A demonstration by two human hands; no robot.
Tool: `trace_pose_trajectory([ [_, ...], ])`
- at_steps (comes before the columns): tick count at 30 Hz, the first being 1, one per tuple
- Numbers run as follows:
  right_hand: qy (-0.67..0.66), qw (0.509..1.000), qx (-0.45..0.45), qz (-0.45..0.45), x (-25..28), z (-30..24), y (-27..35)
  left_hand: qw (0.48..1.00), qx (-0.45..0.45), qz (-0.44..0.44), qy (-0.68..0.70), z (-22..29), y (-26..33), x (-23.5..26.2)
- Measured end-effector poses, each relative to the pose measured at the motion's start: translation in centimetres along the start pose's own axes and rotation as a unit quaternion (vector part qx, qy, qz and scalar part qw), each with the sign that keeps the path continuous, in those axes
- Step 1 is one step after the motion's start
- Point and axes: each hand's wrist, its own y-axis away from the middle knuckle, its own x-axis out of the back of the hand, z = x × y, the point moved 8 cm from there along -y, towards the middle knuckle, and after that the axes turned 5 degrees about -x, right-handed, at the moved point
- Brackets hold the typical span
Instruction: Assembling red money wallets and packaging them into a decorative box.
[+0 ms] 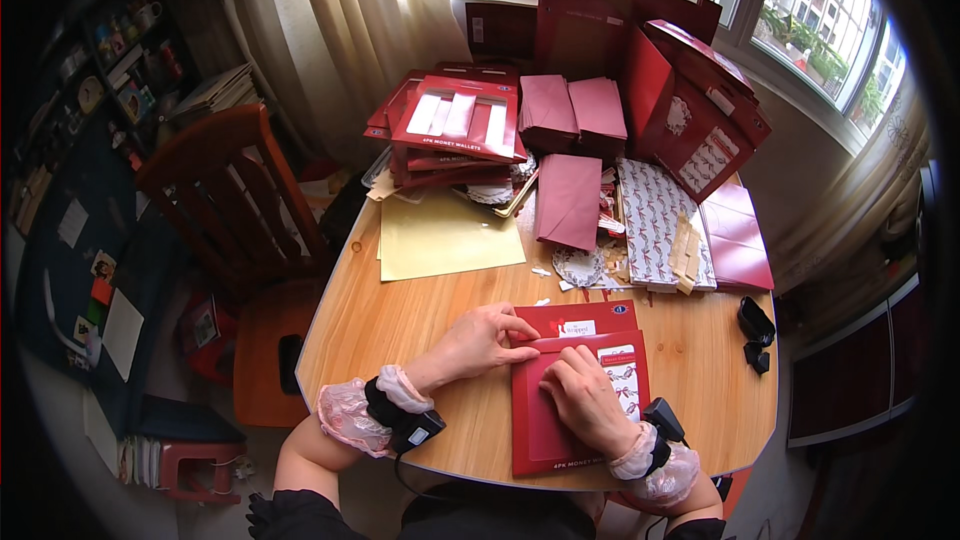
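A flat dark red card packet (pixel 535 420) lies on the table in front of me, with its top flap (pixel 610 316) folded up and away. Through its front window shows a white patterned card (pixel 624 385) and a plain red one. My left hand (pixel 478 348) has thumb and fingers closed at the packet's upper left edge, near the fold. Over the front of the packet, my right hand (pixel 585 395) is closed, its fingers curled and pressed together; the fingertips are partly hidden, and I cannot make out what they hold.
Behind the packet lie a yellow sheet (pixel 445 240), stacked pink-red envelopes (pixel 568 202), a patterned sheet (pixel 650 210) and a lace doily (pixel 578 267). Red windowed packets (pixel 460 120) and large red boxes (pixel 590 25) stand farther back. A black case (pixel 756 322) sits at right; a wooden chair (pixel 235 190) stands left.
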Motion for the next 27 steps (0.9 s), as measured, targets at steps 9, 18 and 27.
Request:
trace_pose_trajectory([
  [9, 0.016, 1.0, -0.019, 0.006, -0.2, 0.2, -0.2, 1.0, -0.001, -0.001, 0.008, 0.1, 0.1, 0.1],
  [18, -0.046, 0.997, -0.042, 0.041, 0.9, 1.0, -0.4, 1.0, -0.004, 0.001, 0.002, -0.1, 0.0, 0.0],
  [27, -0.178, 0.941, -0.193, 0.212, 12.4, 12.3, 0.2, 1.0, 0.024, -0.017, 0.0, -0.1, 0.1, -0.1],
])
